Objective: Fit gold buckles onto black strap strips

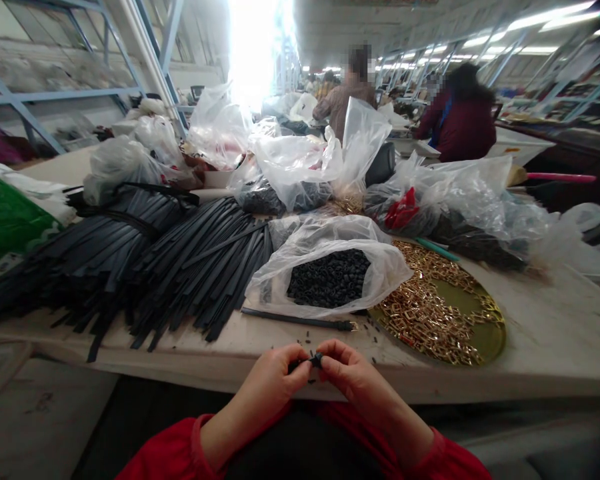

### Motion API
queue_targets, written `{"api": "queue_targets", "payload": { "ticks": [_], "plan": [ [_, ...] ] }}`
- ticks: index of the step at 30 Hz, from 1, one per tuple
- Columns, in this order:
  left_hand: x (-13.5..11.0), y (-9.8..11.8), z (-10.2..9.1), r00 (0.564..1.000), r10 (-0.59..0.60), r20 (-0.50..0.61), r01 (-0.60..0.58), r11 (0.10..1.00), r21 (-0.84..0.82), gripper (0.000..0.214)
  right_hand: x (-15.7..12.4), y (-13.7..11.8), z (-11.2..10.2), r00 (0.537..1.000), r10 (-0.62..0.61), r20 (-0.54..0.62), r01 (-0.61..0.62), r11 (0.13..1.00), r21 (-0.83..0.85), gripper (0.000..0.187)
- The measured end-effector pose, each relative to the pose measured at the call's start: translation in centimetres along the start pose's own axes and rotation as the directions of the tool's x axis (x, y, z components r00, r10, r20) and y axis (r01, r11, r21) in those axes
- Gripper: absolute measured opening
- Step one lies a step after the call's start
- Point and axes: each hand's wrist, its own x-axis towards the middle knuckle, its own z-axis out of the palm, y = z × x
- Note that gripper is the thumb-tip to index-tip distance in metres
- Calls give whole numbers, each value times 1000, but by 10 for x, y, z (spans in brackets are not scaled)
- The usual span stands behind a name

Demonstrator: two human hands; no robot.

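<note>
two hands: left hand (280,375), right hand (351,375). small black pieces (317,360) in fingers, count unclear. strap heaps (200,267), two. lone strap (297,321), one. round tray (447,298), one. open bag (325,233), one. gold buckles (425,320), too many to count. nearest co-workers (463,123), two.

Blue shelving (80,95) and green bag (10,213) at left, pink stick (563,177) at right.

No lettering, label, brand, number or sign can be read on anything in view.
</note>
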Motion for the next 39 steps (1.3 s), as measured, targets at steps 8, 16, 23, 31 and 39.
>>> {"api": "queue_targets", "payload": {
  "ticks": [8, 16, 23, 31, 39],
  "plan": [
    [-6, 5, -4, 1000, 5, -8, -5, 994, -105, 25, 3, -1, 1, 1000, -20, -9, 20, 1000, 10, 23],
    [-10, 2, 0, 998, -16, -63, 7, 988, -152, 21, -4, 3, 15, 997, -82, 0, 82, 992, -98, 23],
    [-14, 7, -4, 998, -38, -47, 28, 979, -202, 19, -15, 1, 15, 991, -131, 33, 133, 990, -38, 38],
    [-15, 5, 1, 994, -91, -66, 86, 993, -83, 15, -19, 14, 15, 993, 78, 89, -81, 996, 23, 38],
    [-16, 8, 2, 990, -89, -107, 97, 993, 72, 19, -23, 5, 24, 986, 127, 110, -128, 992, 2, 36]
  ]
}}
